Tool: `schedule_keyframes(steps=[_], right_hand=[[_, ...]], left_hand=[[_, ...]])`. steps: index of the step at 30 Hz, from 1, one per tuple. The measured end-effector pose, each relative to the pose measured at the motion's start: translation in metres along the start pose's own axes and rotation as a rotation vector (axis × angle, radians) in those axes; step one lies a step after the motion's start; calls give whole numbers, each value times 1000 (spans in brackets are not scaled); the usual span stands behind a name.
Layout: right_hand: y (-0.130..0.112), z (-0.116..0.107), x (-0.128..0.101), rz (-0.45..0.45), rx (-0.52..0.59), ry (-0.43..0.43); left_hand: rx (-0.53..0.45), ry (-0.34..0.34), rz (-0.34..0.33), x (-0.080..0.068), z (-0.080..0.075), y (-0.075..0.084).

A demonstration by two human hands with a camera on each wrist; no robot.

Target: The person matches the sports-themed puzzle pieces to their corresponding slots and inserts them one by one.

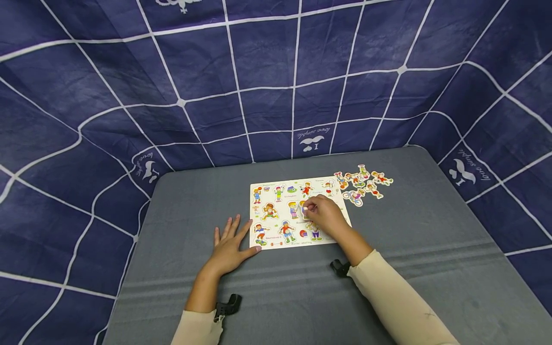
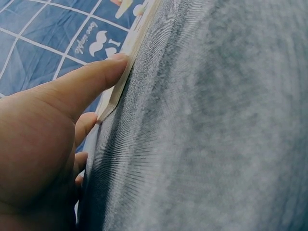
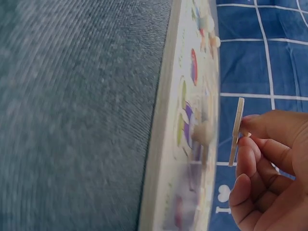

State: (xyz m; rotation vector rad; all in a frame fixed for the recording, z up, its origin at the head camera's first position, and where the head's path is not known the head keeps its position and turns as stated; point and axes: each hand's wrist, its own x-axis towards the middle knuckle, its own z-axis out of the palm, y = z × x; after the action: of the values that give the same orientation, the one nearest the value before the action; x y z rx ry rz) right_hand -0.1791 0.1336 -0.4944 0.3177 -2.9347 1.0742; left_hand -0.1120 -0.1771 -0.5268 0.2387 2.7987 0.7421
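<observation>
A cream puzzle board [image 1: 276,226] printed with sporting children lies on the grey table. My right hand [image 1: 326,215] is over the middle of the board and pinches a thin wooden puzzle piece [image 3: 237,134] between thumb and fingers. In the right wrist view, that piece stands on edge, apart from the board surface; its picture faces away. My left hand [image 1: 227,249] rests with fingers spread at the board's left side. Its thumb touches the board's lower left corner, seen in the left wrist view on the board edge [image 2: 126,77]. Knobbed pieces, such as a runner [image 1: 270,211], sit on the board.
Several loose puzzle pieces [image 1: 355,180] lie in a cluster just right of the board's upper right corner, among them a cyclist [image 1: 354,197]. A dark blue cloth [image 1: 267,115] with white lines hangs behind and beside the grey table [image 1: 194,201].
</observation>
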Motion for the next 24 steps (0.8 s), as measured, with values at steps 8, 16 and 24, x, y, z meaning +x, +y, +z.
schedule_keyframes(steps=[8,16,24], right_hand=[[-2,11,8,24,-31,-42],[-8,18,16,21,-56,-73],[-14,23,19,40,-83,-96]], left_hand=[[-7,-19,-3,0,-1,0],[2,-20,-4,0,-2,0],[-2,-19,0,-1,-2,2]])
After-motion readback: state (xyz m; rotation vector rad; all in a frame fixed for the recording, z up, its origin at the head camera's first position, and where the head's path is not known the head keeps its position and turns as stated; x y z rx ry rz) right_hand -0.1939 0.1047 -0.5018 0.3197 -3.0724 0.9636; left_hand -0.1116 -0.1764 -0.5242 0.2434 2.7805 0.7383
